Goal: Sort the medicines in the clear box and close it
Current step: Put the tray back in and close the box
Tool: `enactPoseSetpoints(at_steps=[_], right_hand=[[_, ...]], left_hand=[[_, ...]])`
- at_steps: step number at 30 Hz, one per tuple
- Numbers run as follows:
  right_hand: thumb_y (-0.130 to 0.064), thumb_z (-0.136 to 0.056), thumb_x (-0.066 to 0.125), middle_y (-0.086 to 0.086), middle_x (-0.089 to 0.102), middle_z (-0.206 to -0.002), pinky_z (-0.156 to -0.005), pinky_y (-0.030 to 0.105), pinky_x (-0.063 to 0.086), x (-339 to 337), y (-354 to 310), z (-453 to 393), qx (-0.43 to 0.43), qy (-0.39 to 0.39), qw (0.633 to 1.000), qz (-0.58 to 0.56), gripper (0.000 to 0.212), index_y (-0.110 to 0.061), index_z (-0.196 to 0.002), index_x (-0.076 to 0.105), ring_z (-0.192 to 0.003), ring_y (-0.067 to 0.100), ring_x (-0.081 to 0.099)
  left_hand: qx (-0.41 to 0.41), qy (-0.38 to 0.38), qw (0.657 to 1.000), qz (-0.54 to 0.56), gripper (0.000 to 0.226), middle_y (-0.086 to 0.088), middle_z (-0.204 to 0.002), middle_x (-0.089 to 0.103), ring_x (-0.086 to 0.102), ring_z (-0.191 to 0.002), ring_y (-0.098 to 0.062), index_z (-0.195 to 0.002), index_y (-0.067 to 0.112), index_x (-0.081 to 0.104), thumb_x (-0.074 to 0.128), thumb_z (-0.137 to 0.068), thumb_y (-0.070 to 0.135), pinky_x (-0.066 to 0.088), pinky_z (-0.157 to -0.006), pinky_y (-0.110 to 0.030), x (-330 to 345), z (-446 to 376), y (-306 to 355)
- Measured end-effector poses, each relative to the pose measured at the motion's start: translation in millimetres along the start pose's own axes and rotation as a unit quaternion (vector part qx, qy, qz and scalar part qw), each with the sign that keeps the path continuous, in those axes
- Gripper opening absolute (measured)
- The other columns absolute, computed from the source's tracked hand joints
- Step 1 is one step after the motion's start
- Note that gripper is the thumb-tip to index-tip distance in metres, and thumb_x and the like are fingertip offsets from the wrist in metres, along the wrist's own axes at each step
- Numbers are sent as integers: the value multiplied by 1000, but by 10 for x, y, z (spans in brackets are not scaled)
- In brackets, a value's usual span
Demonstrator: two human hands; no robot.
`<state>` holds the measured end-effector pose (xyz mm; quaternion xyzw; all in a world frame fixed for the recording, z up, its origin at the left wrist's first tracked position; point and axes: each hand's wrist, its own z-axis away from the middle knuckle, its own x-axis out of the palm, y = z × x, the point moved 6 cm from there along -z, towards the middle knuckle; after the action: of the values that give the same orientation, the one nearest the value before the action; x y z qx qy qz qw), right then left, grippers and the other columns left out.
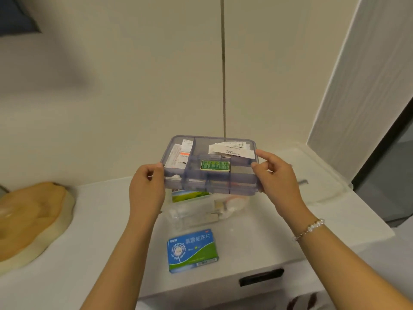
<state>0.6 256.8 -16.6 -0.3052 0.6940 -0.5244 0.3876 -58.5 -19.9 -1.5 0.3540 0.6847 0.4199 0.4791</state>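
A translucent bluish divided tray (212,183) with a green pack and papers in it is held up above the clear box (196,217), which stands on the white counter with medicines inside. My left hand (146,189) grips the tray's left end and my right hand (276,177) grips its right end. A blue-and-green medicine carton (192,250) lies flat on the counter in front of the box. The clear lid (324,175) lies to the right, partly hidden by my right hand.
A yellowish wooden slab (31,218) sits on the counter at the left. A cream wall rises close behind the box. The counter's front edge drops to a drawer with a dark handle (261,277). A white panel stands at the right.
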Motion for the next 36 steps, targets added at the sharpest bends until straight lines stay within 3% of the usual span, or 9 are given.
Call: enactPoseSetpoints(at_steps=[7,12,15,18,21,27,30,34,36], right_hand=[[-18,-91,49,13,64,-89,-76,40,53,243,12,-93,-35,-48,996,66,31,-25,-119,59,-80,19,58],[-21,-90,51,-8,59,-74,-60,21,44,264,24,-195,-49,-46,991,112,31,-28,-118,62,-63,5,52],[-20,-89,52,-8,67,-90,-52,7,41,251,29,-263,-43,-44,993,103,28,-26,-113,66,-67,-3,56],[-18,-88,54,-4,67,-101,-67,12,42,269,26,-311,-36,-38,995,87,26,-19,-111,68,-87,9,58],[-18,-88,54,-7,66,-98,-66,11,41,287,28,-322,-39,-34,994,99,26,-19,-110,68,-84,6,57],[-19,-88,53,-7,63,-83,-37,7,38,281,28,-309,-68,-25,984,162,25,-22,-107,69,-63,3,56],[-19,-88,54,-5,64,-91,-37,9,39,261,66,-308,-52,-25,987,152,25,-23,-107,69,-65,1,55],[-19,-87,55,-3,65,-91,-44,5,40,226,61,-269,-59,-37,987,148,23,-23,-104,70,-65,3,56],[-19,-87,56,-3,65,-91,-52,0,38,179,52,-238,-63,-30,987,143,21,-20,-102,70,-70,0,54]], left_hand=[[-2,-23,999,-35,11,10,-78,52,51,-69,-6,-82,18,52,46,-91,19,36,-37,-1,-148,79,-219],[9,-36,997,-60,19,7,-76,54,51,-65,-6,-72,24,44,46,-90,20,37,-46,-12,-155,94,-245],[21,-46,996,-73,15,3,-78,55,54,-69,-11,-75,20,44,47,-90,23,40,-54,-22,-116,87,-255],[11,-53,995,-82,15,-1,-81,57,58,-74,-17,-78,19,45,49,-89,26,51,-60,-34,-77,73,-290],[0,-51,995,-82,13,-2,-85,57,57,-76,-14,-80,19,45,49,-89,27,53,-64,-36,-61,70,-324],[-5,-61,995,-84,13,-5,-95,56,56,-78,-12,-97,20,43,49,-90,28,39,-55,-20,-39,65,-386],[11,-59,994,-94,9,-5,-100,55,56,-82,-12,-95,21,44,48,-90,28,40,-57,-20,-32,69,-387],[23,-40,993,-111,14,-2,-109,45,52,-101,-21,-103,22,45,49,-90,26,51,-78,-36,-19,123,-343],[48,-13,989,-136,22,-6,-114,46,47,-109,-23,-110,17,50,52,-89,23,44,-93,-41,-14,165,-277]])
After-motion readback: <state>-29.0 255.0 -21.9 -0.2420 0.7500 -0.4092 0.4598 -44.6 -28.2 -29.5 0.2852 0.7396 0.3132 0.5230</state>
